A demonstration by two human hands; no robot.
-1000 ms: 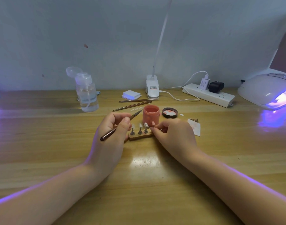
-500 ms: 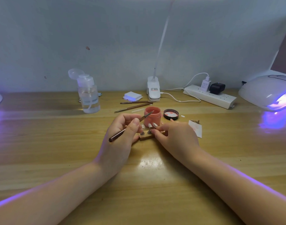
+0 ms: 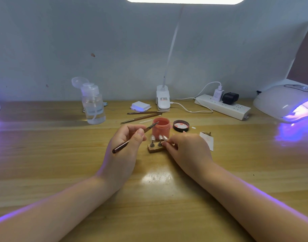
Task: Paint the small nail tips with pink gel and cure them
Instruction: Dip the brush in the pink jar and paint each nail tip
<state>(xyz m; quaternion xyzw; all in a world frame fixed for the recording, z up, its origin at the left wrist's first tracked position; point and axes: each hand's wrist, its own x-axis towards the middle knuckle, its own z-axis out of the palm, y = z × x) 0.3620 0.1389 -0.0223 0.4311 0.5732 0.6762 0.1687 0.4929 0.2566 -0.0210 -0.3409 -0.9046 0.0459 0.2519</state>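
Note:
Three clear nail tips stand on small pegs in a wooden block at the middle of the table. My right hand pinches the block's right end, beside the rightmost tip. My left hand holds a thin brown brush like a pen, its bristle end over the rim of the open pink gel jar just behind the block. The jar's black lid lies to its right. A white curing lamp glows violet at the far right.
A clear pump bottle stands back left. Two spare brushes, a white pad stack, a clip lamp base and a power strip with cables line the back. A paper scrap lies right of my right hand.
The brush tip has risen from beside the jar to over its rim. My right hand stays on the block. The head has tilted up, bringing the lamp head into view.

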